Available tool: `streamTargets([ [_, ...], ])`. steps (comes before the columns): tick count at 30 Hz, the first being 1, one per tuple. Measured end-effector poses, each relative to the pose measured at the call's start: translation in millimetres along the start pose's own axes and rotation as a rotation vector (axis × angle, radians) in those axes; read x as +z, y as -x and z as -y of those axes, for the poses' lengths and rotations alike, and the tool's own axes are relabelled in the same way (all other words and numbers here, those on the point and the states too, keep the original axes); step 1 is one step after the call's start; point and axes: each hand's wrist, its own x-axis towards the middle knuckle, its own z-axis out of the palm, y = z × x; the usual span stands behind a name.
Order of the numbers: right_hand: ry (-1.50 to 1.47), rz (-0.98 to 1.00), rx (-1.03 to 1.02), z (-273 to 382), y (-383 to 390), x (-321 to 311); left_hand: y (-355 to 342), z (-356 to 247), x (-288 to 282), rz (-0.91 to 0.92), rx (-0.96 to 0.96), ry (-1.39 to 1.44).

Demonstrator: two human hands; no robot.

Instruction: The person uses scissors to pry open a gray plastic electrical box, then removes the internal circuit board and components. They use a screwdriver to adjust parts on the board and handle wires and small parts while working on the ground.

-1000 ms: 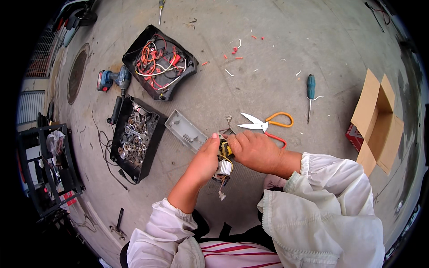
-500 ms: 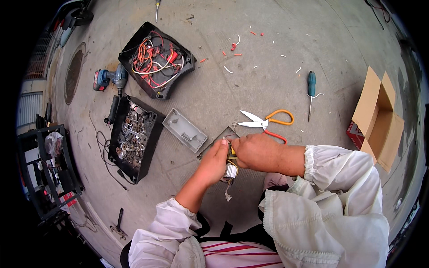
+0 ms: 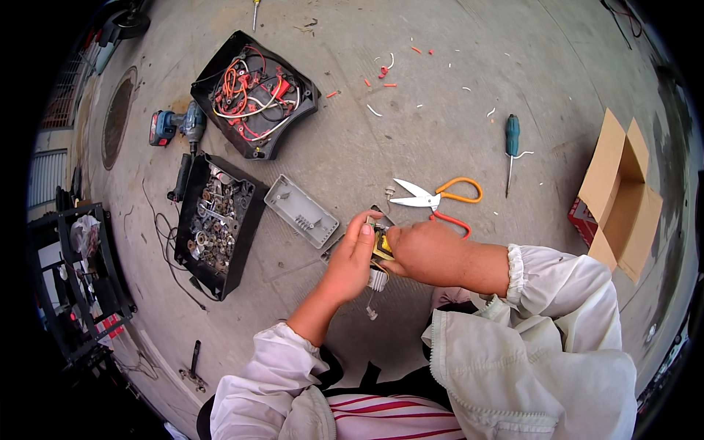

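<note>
My left hand [image 3: 350, 253] is closed around an electrical unit with a yellow part [image 3: 382, 246], its thumb up along the near side. Pressed against the other side of that unit is my right hand [image 3: 429, 249], fingers curled; their tips are hidden. A white ribbed cylinder [image 3: 378, 279] hangs below the hands, with thin wires ending in a small pale connector [image 3: 372, 314]. Behind the hands a grey housing [image 3: 383, 214] shows only partly. Its look matches the grey cover [image 3: 302, 213] lying open side up to the left. Scissors [image 3: 433, 199] with orange and red handles lie opened just beyond my right hand.
To the left stand a black bin of metal hardware [image 3: 218, 227] and a black tray of wires [image 3: 253, 103], beside a cordless drill [image 3: 176, 126]. A screwdriver [image 3: 512, 139] and an open cardboard box [image 3: 616, 198] are at the right. Wire scraps dot the concrete.
My hands have shifted on the electrical unit, and more of its yellow part shows between them. The white cylinder and dangling connector sit slightly differently, the cylinder more covered.
</note>
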Motion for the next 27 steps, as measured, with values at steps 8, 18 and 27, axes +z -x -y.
streamTargets([
  [8,-0.234,0.154,0.034,-1,2,-16,4,-4,-6,0.028,0.196,-0.145],
  [18,-1.487,0.085,0.582,-45,22,-3,-4,16,-73,0.048,-0.005,0.688],
  [27,-1.11,-0.197,0.538,-72,-16,-5,-6,5,-58,0.24,0.049,1.053],
])
